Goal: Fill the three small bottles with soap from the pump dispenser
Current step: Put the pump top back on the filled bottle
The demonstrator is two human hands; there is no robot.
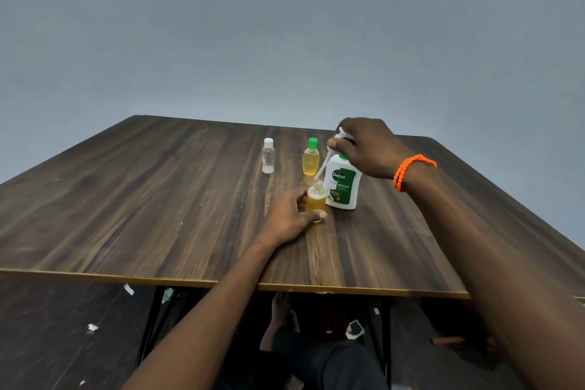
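While the left hand (286, 218) is gripping the open bottle (315, 199) mid-frame, right hand (367, 149) fingers are curling over the pump (343, 182), its spout angling down-left into the bottle's mouth.

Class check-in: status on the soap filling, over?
Left hand grips open amber-filled bottle. Right hand on white pump dispenser, nozzle over its mouth. Green-capped bottle full, clear white-capped bottle empty. Nothing blocking.

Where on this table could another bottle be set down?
The wooden table is bare left of the clear white-capped bottle and along its near edge. It is crowded where the left hand grips the open amber bottle beside the white pump dispenser and green-capped yellow bottle.
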